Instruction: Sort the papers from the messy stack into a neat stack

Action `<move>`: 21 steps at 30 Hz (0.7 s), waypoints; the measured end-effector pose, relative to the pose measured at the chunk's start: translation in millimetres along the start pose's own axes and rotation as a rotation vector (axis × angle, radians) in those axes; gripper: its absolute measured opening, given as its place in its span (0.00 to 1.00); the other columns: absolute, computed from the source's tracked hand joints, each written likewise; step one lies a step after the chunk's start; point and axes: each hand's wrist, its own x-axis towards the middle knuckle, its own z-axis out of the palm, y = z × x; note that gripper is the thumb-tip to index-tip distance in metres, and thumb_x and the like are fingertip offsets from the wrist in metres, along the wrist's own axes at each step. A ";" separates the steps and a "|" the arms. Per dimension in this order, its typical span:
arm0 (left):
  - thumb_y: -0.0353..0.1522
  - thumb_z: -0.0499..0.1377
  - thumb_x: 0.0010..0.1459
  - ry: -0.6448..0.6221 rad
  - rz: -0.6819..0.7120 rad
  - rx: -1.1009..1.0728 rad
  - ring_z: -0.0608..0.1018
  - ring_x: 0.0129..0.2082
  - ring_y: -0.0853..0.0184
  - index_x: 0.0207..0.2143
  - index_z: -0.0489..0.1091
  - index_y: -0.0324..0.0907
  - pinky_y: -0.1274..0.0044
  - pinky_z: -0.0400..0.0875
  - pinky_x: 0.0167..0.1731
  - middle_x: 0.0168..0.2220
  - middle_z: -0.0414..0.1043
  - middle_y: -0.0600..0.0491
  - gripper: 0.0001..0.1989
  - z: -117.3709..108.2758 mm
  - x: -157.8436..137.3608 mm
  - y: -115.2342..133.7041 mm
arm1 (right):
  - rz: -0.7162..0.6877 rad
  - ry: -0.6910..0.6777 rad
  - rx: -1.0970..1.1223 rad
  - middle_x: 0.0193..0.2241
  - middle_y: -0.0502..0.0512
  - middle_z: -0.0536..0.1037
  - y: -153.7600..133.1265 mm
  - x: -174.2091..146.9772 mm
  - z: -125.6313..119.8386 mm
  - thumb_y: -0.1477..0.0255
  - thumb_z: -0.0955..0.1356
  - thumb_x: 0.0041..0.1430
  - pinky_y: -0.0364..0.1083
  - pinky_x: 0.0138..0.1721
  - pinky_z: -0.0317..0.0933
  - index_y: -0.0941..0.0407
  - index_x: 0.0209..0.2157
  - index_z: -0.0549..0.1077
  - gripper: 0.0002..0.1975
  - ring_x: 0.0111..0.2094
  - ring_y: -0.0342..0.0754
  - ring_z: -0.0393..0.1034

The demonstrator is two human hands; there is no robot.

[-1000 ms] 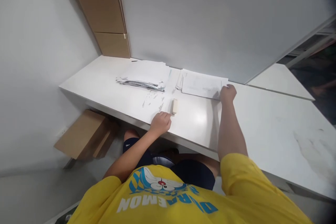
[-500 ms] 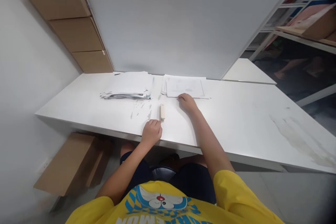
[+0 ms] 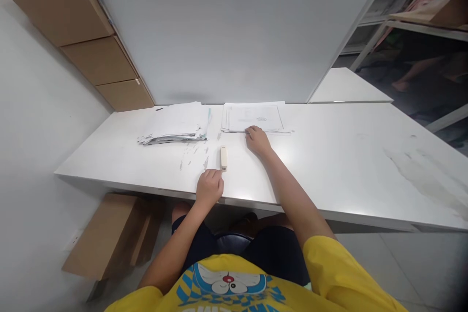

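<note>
Over on the left, brown cardboard boxes [image 3: 93,61] climb in a flat-sided stack against the smooth pale wall, and there's another cardboard box [image 3: 106,236] down below the counter [image 3: 340,156], whose glossy white top runs right across. Next along, a thick left pile of paper [image 3: 177,121], plain white on top, its near edge ragged and fanned, with grey smudges [image 3: 189,156] speckling the surface just in front. Here's the left hand [image 3: 210,187], near the counter's front edge, fingers curled in; what its grip holds, if anything, I can't tell. Right by its knuckles sits the cream block [image 3: 224,158], a slim oblong, stapler-like, with a small dark, metallic-looking detail at the near end, lying between the hand and the two paper piles. Moving across, the right pile of paper [image 3: 252,116] lies flat beyond the block, sheets slightly offset, the top one faintly printed with a thin frame line and a little oval. And the right hand [image 3: 258,140] is at that pile's near edge, fingers bent under; whether its grip pinches a sheet is hidden. Far right, a dull streaky stain [image 3: 426,175] crosses the gloss, and the rack [image 3: 413,24] behind is cut off by the frame, its contents dim and blurred.
</note>
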 end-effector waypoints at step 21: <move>0.41 0.51 0.65 -0.294 -0.351 0.154 0.49 0.70 0.52 0.67 0.53 0.32 0.64 0.43 0.67 0.71 0.48 0.39 0.33 -22.2 142.1 -177.1 | 0.145 0.120 0.007 0.66 0.74 0.55 20.0 0.4 10.9 0.63 0.59 0.63 0.66 0.61 0.51 0.62 0.61 0.58 0.28 0.68 0.66 0.45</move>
